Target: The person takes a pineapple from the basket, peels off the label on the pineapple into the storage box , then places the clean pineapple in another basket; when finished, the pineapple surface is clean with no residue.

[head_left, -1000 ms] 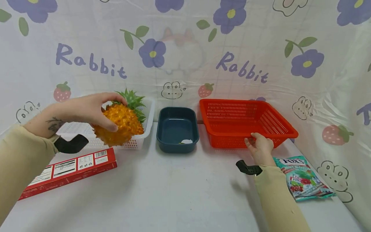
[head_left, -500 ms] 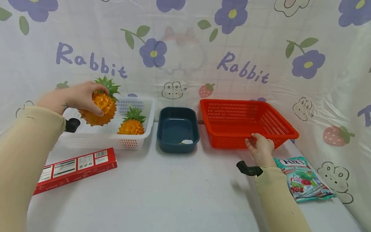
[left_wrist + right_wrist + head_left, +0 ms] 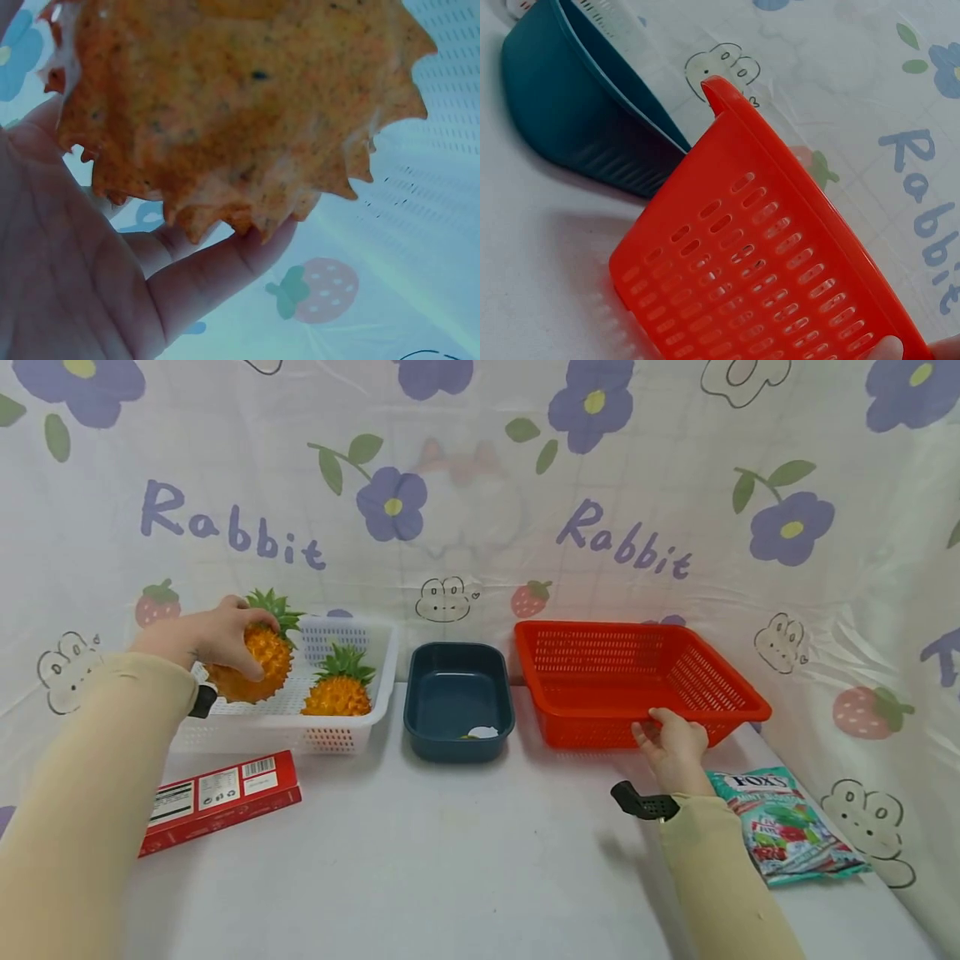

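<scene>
In the head view my left hand [image 3: 213, 639] grips an orange spiky pineapple [image 3: 258, 664] with a green crown, over the left part of the white perforated basket [image 3: 381, 689]. The left wrist view shows the pineapple's spiny underside [image 3: 247, 112], with fingers [image 3: 217, 277] curled along its edge. A second pineapple [image 3: 337, 695] lies in the basket's right end. My right hand [image 3: 677, 750] pinches the front rim of the red perforated basket [image 3: 585, 714]; in the right wrist view a fingertip [image 3: 887, 349] presses against its outer wall.
Between the baskets stands a dark blue tub [image 3: 459, 747] with a small white item [image 3: 482, 732] inside. A red box [image 3: 225, 797] lies in front of the white basket. To the right of my right forearm is a green candy bag [image 3: 787, 827]. A printed cloth hangs behind.
My left hand has carried the pineapple back and left, from in front of the white basket to over it, then slightly lower. The second pineapple came into sight. My right hand stayed put.
</scene>
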The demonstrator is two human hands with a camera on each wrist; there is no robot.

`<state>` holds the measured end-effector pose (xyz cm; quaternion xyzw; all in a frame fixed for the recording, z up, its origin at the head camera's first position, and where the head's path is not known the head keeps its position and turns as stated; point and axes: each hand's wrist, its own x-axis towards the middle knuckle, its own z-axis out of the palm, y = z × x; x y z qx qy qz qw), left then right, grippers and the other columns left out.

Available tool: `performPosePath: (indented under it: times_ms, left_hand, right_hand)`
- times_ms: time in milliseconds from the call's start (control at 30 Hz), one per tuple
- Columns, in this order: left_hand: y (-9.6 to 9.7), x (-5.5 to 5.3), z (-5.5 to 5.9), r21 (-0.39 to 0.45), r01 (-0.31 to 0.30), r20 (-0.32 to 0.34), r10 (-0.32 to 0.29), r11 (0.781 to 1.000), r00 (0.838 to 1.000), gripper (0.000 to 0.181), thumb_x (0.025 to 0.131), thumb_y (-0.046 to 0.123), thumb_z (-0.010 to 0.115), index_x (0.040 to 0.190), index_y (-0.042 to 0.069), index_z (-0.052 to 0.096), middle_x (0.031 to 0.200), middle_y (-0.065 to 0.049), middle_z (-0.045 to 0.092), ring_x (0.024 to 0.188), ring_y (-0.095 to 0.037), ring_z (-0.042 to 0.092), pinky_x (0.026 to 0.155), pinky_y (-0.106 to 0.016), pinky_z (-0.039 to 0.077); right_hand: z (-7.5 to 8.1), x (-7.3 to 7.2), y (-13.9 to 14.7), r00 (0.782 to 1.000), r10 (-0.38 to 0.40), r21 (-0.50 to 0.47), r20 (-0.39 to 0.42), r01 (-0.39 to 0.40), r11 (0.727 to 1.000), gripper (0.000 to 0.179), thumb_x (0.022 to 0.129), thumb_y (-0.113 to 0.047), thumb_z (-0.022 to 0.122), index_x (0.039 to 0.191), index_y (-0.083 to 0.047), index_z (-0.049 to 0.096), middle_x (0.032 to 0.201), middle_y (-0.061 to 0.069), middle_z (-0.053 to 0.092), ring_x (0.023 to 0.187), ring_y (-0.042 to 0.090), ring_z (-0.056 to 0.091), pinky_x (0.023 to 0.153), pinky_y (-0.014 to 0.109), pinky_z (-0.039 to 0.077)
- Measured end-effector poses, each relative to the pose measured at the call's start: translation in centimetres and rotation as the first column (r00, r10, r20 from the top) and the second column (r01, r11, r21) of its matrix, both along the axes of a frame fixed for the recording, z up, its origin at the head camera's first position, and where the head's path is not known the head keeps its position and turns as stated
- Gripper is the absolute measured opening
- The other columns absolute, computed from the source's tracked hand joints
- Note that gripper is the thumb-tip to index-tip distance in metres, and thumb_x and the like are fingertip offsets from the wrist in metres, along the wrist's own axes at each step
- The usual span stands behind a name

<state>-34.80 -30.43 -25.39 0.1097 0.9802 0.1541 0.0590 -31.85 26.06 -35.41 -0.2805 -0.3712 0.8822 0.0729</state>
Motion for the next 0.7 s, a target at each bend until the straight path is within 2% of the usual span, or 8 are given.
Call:
performPosePath:
  times_ms: [300,400,533,700]
  left_hand:
    - [0.4,-0.8,-1.9,0.019,-0.033,0.059,0.032,0.999,0.998,0.071,0.058,0.011,0.074,0.123,0.009,0.045,0.126,-0.03,0.016,0.097,-0.043,0.039,0.072,-0.044,0.049]
    - [0.6,-0.7,-2.3,0.025,-0.047,0.082,0.045,0.999,0.996,0.072,0.059,0.011,0.073,0.125,0.009,0.044,0.127,-0.03,0.015,0.097,-0.043,0.037,0.069,-0.04,0.047]
    - [0.8,-0.3,-2.6,-0.009,-0.047,0.105,0.048,0.999,0.993,0.072,0.063,0.012,0.071,0.129,0.009,0.042,0.126,-0.03,0.016,0.095,-0.043,0.035,0.064,-0.037,0.043]
    - [0.9,-0.2,-2.9,-0.037,-0.055,0.112,0.059,0.998,0.992,0.072,0.065,0.013,0.071,0.13,0.009,0.042,0.125,-0.031,0.018,0.095,-0.043,0.035,0.064,-0.037,0.042]
  right_hand:
    - [-0.1,-0.1,0.1,1.0,-0.01,0.008,0.01,0.01,1.0,0.062,0.086,-0.011,0.064,0.131,-0.027,0.025,0.112,-0.005,0.039,0.105,0.014,0.044,0.08,0.025,0.051]
    - [-0.1,-0.1,0.1,1.0,-0.015,0.003,0.006,0.015,1.0,0.059,0.085,-0.011,0.065,0.128,-0.027,0.026,0.112,-0.006,0.039,0.105,0.014,0.044,0.081,0.025,0.051]
    - [-0.1,-0.1,0.1,1.0,-0.017,-0.002,0.001,0.017,1.0,0.058,0.084,-0.01,0.066,0.125,-0.027,0.027,0.112,-0.006,0.038,0.105,0.014,0.043,0.081,0.025,0.051]
    - [0.0,-0.2,0.2,1.0,-0.014,-0.012,0.005,0.014,1.0,0.052,0.085,-0.01,0.065,0.119,-0.027,0.03,0.112,-0.006,0.039,0.106,0.014,0.043,0.082,0.025,0.051]
